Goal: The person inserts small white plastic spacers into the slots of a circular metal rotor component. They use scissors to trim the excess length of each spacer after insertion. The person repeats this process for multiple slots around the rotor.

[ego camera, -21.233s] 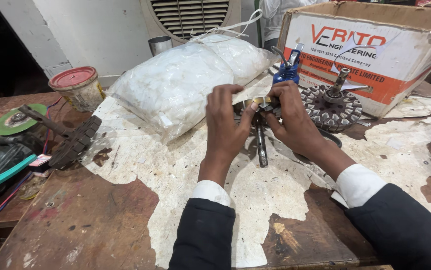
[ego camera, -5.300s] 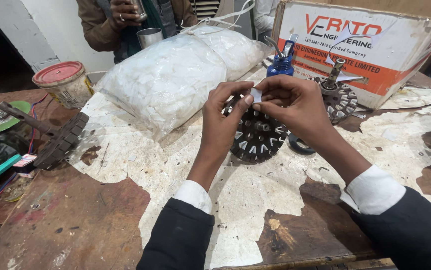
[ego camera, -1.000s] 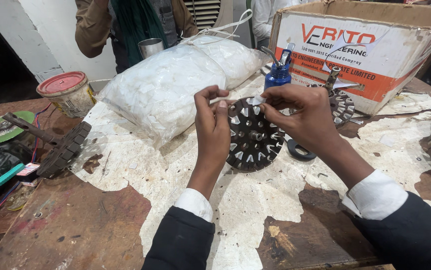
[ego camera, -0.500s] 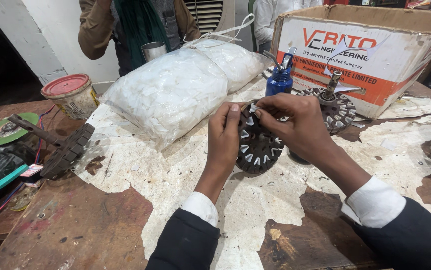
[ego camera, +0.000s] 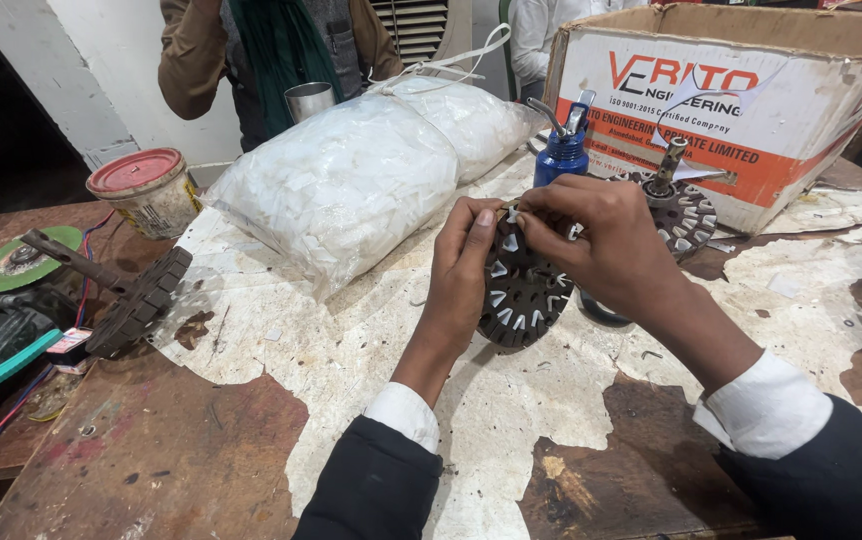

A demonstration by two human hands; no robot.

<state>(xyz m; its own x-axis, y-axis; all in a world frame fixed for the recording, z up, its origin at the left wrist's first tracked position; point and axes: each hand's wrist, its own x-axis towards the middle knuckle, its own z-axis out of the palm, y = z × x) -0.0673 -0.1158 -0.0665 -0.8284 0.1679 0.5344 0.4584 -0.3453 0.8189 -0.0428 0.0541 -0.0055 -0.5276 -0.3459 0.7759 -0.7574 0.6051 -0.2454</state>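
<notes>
Pretty even overhead light, bright and sharp mid-frame. Soft shadows under both hands, mild glare on the plastic bag [ego camera: 371, 180]. Wide-angle bending at the edges, far-left corner goes dark.

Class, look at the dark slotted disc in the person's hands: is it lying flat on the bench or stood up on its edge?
On edge: the slotted disc faces the camera, gripped by left hand and right hand.

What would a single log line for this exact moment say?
left hand: grips slotted metal core | right hand: pinches at core's top edge | behind: bag of white slips, blue bottle, cardboard box
</notes>
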